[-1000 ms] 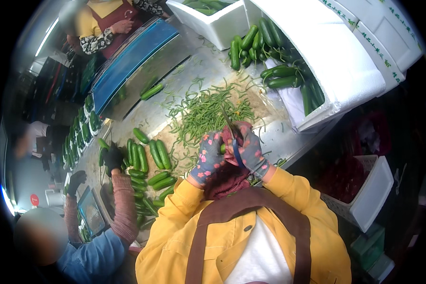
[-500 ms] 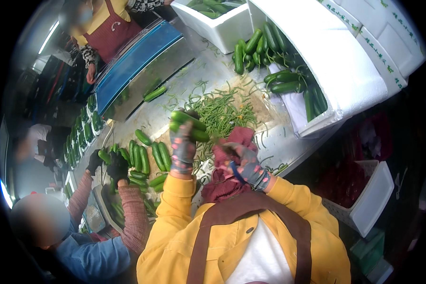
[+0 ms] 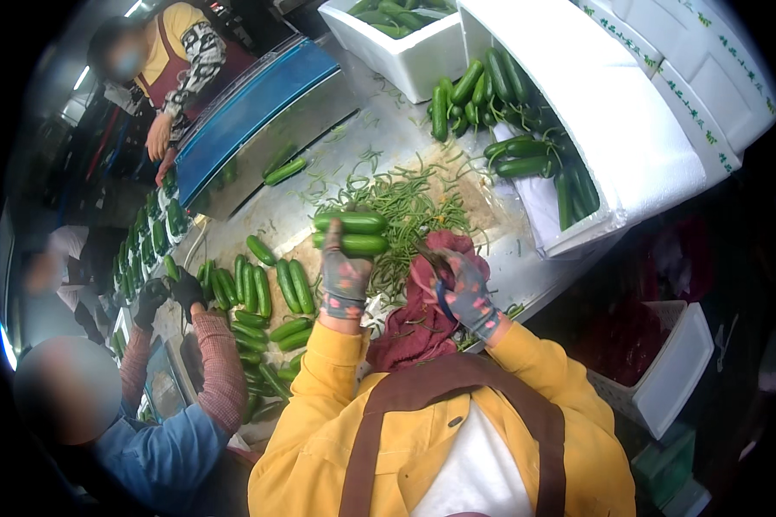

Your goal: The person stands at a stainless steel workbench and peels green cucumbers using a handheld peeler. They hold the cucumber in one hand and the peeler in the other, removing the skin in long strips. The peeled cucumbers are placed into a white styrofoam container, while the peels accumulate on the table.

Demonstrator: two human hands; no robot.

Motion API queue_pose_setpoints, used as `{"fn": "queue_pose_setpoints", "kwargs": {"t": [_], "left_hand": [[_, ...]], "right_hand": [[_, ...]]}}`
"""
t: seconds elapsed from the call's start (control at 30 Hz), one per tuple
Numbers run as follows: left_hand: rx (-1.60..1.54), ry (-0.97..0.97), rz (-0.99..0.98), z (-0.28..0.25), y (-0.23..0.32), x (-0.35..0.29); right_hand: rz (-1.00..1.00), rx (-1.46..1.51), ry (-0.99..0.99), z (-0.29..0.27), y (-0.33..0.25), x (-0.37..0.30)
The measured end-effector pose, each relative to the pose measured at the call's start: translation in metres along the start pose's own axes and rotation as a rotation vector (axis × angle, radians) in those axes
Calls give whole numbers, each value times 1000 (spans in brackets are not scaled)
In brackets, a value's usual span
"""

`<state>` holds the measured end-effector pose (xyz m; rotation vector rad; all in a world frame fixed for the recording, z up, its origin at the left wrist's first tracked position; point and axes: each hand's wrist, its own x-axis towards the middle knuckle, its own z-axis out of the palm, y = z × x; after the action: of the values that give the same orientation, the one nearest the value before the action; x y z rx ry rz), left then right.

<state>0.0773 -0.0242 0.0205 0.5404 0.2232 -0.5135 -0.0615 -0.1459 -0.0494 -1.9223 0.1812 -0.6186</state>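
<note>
Left hand (image 3: 346, 277) grasped two cucumbers (image 3: 353, 245) crosswise while right hand (image 3: 467, 289) held a blue-handled tool (image 3: 443, 299)

The left hand, in a grey glove with pink patches, had its thumb laid over the two cucumbers, and its other fingers were mostly hidden behind them. The pair sat one beyond the other, close together and nearly parallel, over the near left edge of a pile of thin green strips (image 3: 405, 196). Their long axes ran left to right across the person's front, almost level in the view. The right ends pointed toward the strips, the left ends toward the other side of the table (image 3: 508, 274); which ends were the stem ends could not be told.

The right hand, gloved alike, was closed around the tool, whose blue loop showed at the palm; its working end was too dark to make out. A dark red cloth (image 3: 418, 332) lay bunched against that hand and toward the person's body.

To the left, a standing pair of cucumbers (image 3: 295, 286) lay with their long axes running away from the person, at a steep angle to the held ones. Farther left were a co-worker's dark-gloved hands (image 3: 187, 291). Beyond, at the upper right, more cucumbers (image 3: 526, 164) spilled from a tipped white foam box (image 3: 607, 121).
</note>
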Motion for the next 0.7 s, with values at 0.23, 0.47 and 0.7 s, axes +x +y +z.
{"fn": "queue_pose_setpoints", "kwargs": {"t": [0.23, 0.47, 0.7], "left_hand": [[-212, -84, -26, 9, 14, 7], [-172, -76, -193, 2, -18, -2], [-206, -7, -237, 8, -23, -8]], "right_hand": [[-247, -217, -31, -7, -16, 1], [53, 140, -15, -8, -30, 6], [192, 115, 28, 1, 13, -7]]}}
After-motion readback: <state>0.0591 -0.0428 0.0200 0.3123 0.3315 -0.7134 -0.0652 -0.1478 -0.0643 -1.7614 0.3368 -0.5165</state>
